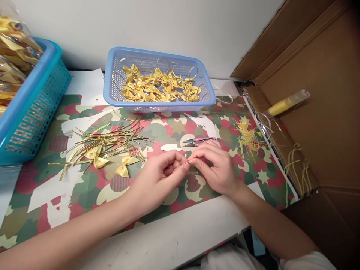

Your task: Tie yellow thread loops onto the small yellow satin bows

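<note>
A thin gold cord (182, 164) runs between my two hands above the middle of the table. My left hand (161, 174) pinches it with thumb and forefinger. Close by on the right, the fingertips of my right hand (218, 165) are pressed together on the same cord; most of its length is hidden. Just beyond my right hand lie thread snips (201, 140) with a pink handle, partly covered by the fingers. Left of my hands are a pile of gold cords (115, 137) and two yellow ribbon bows, one on the pile (96, 156), the other beside it (125, 165).
A blue basket (160, 104) at the back holds several yellow bows with gold loops. At left stands a teal and blue basket (36, 108) with bagged yellow items. Yellow thread scraps (249, 138) lie at right, near a yellow tube (287, 103) and cardboard wall (317, 86).
</note>
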Tool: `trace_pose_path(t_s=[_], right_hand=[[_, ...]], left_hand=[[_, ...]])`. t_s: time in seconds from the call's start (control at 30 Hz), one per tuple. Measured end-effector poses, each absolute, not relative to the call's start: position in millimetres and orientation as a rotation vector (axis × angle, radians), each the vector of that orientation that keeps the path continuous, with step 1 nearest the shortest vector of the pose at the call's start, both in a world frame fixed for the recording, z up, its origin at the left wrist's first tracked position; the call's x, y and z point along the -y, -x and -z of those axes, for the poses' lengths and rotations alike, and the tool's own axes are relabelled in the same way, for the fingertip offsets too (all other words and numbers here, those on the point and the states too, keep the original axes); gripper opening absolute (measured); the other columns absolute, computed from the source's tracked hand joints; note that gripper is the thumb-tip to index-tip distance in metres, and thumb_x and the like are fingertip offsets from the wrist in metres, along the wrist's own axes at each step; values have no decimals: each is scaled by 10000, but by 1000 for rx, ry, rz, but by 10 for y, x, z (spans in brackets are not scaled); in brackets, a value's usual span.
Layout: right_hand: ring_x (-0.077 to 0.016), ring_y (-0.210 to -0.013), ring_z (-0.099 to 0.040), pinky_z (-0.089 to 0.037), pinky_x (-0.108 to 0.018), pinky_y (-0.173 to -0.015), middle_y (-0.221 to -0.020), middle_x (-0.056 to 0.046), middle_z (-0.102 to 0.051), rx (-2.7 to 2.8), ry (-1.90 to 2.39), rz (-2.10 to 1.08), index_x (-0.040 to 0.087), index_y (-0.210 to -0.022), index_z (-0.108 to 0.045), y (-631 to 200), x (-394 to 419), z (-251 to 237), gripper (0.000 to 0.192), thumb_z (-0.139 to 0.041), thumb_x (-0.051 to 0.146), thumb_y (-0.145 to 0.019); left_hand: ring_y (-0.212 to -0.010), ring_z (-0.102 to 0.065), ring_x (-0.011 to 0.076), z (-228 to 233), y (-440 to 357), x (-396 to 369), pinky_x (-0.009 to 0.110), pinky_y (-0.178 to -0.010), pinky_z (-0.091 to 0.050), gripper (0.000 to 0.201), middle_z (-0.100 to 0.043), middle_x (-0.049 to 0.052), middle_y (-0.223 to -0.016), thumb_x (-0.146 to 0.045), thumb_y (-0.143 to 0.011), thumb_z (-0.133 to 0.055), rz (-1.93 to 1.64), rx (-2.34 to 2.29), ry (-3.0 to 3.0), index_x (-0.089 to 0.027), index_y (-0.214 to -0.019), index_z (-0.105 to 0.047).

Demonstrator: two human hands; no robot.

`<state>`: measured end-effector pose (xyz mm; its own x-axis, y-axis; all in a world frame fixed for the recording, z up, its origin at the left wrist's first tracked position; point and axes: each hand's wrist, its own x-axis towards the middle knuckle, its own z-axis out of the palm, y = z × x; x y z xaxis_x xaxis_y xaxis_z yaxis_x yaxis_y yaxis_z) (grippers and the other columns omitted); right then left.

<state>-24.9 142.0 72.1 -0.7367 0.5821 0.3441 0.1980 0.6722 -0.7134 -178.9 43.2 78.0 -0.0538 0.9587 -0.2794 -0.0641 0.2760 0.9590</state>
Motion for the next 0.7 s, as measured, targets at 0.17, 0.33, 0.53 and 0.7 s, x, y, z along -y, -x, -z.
trace_pose_path(t_s=[0.17,0.33,0.53,0.7], right_hand=[[-141,-695,-550,-365,-348,-771,-699,4,-653,2349,594,-843,203,-720,-589,261,-1414,-719,240,-553,235,-955],[-128,-668,-516,-353,-336,-742,-658,10,-621,2334,566,-830,185,-693,-574,266,-1409,-706,276,-539,226,-963],[-130,-664,-541,-404,-315,-704,-654,1,-641,2232,602,-1008,184,-697,-629,251,-1411,-726,271,-564,244,-954],[-114,-622,-541,-436,-276,-638,-612,8,-616,2163,594,-1251,187,-676,-642,258,-1384,-747,331,-546,311,-968]], left_hand=[[-550,-373,79,-771,1796,-426,184,-486,-323,217,-433,-50,-631,-318,-914,-557,-1078,-1392,-993,-165,-761,-543],[-526,-354,71,-781,1807,-436,178,-463,-295,225,-426,-52,-599,-291,-904,-558,-1103,-1415,-1043,-158,-723,-547],[-503,-342,65,-806,1803,-433,172,-445,-287,238,-409,-57,-572,-294,-890,-569,-1183,-1436,-1012,-156,-697,-550],[-493,-384,57,-831,1790,-456,147,-449,-329,184,-448,-59,-548,-269,-871,-600,-1301,-1459,-970,-153,-729,-606]])
